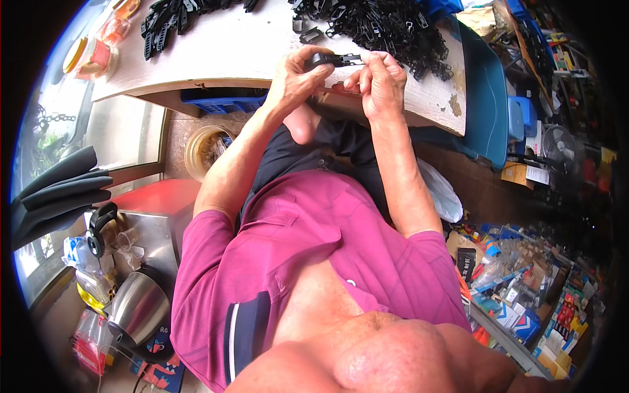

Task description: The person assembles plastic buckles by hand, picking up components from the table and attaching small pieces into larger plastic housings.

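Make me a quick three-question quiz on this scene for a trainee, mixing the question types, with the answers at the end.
1. True or false: the left hand holds a black plastic piece.
2. Which of these sits below the top of the table? A: the kettle. B: the blue crate. C: the fan.
3. Fill the blank: just beyond the right hand, a heap of parts coloured ___ lies on the table.

Key: 1 true; 2 B; 3 black.
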`<state>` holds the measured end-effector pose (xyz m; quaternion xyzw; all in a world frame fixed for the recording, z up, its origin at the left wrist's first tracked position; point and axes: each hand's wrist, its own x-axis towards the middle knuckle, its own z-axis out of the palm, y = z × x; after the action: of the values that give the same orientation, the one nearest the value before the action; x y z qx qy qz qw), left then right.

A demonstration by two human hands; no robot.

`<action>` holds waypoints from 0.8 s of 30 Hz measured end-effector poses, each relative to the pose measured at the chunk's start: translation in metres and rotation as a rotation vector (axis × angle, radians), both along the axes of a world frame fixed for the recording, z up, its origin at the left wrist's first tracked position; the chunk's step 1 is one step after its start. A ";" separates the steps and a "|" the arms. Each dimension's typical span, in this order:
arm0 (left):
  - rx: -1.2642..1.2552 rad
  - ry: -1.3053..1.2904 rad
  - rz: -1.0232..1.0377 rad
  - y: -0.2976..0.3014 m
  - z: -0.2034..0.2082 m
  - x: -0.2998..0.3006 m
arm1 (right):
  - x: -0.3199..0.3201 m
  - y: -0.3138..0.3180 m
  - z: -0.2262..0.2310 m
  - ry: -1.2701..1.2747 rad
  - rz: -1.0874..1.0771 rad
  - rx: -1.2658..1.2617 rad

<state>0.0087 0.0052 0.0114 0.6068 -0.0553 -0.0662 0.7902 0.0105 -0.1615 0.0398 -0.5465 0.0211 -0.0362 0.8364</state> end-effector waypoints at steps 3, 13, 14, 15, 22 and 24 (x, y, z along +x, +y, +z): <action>0.025 -0.013 -0.041 -0.004 0.001 -0.001 | 0.004 -0.001 -0.006 -0.019 0.020 -0.013; 0.221 -0.079 -0.054 -0.005 0.003 -0.002 | 0.000 0.005 -0.013 0.006 0.000 0.012; 0.242 -0.075 -0.055 -0.005 0.001 -0.002 | -0.001 0.005 -0.012 0.006 0.000 0.012; 0.241 -0.074 -0.055 -0.004 -0.001 -0.001 | -0.002 0.006 -0.011 0.019 0.019 0.007; 0.267 -0.159 -0.051 -0.004 -0.004 -0.001 | -0.005 0.007 -0.013 0.015 0.035 -0.007; 0.283 -0.175 -0.061 -0.004 -0.001 -0.002 | -0.004 0.009 -0.015 0.045 0.021 -0.019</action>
<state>0.0066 0.0014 0.0102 0.7137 -0.1323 -0.0442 0.6865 0.0061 -0.1527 0.0245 -0.5551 0.0339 -0.0155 0.8310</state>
